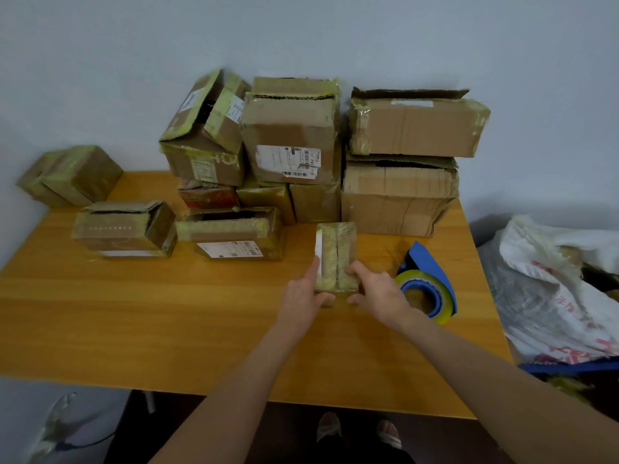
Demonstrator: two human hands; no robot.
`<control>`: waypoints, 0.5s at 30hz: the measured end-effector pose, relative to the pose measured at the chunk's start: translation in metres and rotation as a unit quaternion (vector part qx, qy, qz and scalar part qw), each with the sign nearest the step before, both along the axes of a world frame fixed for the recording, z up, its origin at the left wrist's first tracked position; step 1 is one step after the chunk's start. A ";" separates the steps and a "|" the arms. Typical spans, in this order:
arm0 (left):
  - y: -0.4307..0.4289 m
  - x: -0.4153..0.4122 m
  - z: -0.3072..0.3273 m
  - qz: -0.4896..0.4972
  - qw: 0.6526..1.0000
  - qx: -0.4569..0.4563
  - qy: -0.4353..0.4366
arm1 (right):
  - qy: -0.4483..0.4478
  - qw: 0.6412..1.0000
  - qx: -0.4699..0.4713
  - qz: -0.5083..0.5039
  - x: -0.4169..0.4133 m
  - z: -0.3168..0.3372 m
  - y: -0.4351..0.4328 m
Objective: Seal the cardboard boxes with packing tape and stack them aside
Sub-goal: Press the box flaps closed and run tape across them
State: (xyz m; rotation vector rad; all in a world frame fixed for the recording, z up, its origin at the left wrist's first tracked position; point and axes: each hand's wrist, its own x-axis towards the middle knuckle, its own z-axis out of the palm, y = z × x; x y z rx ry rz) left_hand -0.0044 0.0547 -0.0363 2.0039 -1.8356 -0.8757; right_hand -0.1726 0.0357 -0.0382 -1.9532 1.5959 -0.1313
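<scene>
At the far left, at 10 o'clock on the wooden table (167, 313), a taped box (72, 175) sits at the table's corner. To its right, at 9 o'clock, is an open box (124, 229) with its top flaps loose. Just beside that is a labelled box (231, 234) with a dark gap in its top and a white sticker on its front. Behind these, at 12 o'clock, a pile of boxes (291, 135) leans by the wall (335, 35). The small box (336, 256) lies a bit right of the table's middle and is covered in shiny tape. The left hand (303, 296) holds it at the box's 7 o'clock, with one finger straight along the left side and the thumb curled on the near end. The right hand (378, 291) holds it at the box's 5 o'clock, with its fingers bent over the right side. At 4 o'clock from the small box, just beside the right hand, lies the blue tape holder (430, 266) with a yellowish roll. At 1 o'clock two big boxes (402, 195) sit one on the other. Off the table at 3 o'clock lies a white bag (552, 296).
</scene>
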 end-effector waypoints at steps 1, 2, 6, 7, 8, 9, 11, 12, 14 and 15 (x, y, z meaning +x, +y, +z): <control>-0.001 0.003 0.000 -0.008 1.000 0.007 -0.009 | -0.006 1.000 0.008 -0.002 0.000 0.001 0.000; -0.002 0.005 0.001 -0.019 1.000 0.016 -0.015 | -0.012 1.000 0.016 -0.006 -0.001 0.001 0.000; -0.015 0.020 0.017 -0.038 0.997 0.067 -0.014 | -0.073 0.995 0.068 0.025 0.005 0.004 0.010; -0.020 0.021 0.021 -0.034 0.998 0.054 -0.025 | -0.102 0.991 0.075 0.040 0.007 0.006 0.016; -0.023 0.018 0.023 -0.031 0.998 0.030 -0.046 | -0.134 0.987 0.073 0.042 0.008 0.009 0.021; -0.025 0.013 0.024 -0.034 0.997 0.012 -0.072 | -0.155 0.986 0.060 0.030 0.007 0.012 0.025; -0.021 -0.003 0.023 -0.064 0.988 0.013 -0.142 | -0.149 0.989 0.014 -0.009 0.001 0.016 0.024; -0.018 -0.011 0.020 -0.086 0.979 0.024 -0.183 | -0.125 0.992 -0.013 -0.019 -0.005 0.019 0.022; -0.015 -0.014 0.015 -0.131 0.960 0.017 -0.247 | -0.074 0.995 -0.059 -0.041 -0.021 0.025 0.018; -0.017 -0.010 0.016 -0.155 0.951 0.004 -0.266 | -0.058 0.994 -0.075 -0.059 -0.030 0.029 0.015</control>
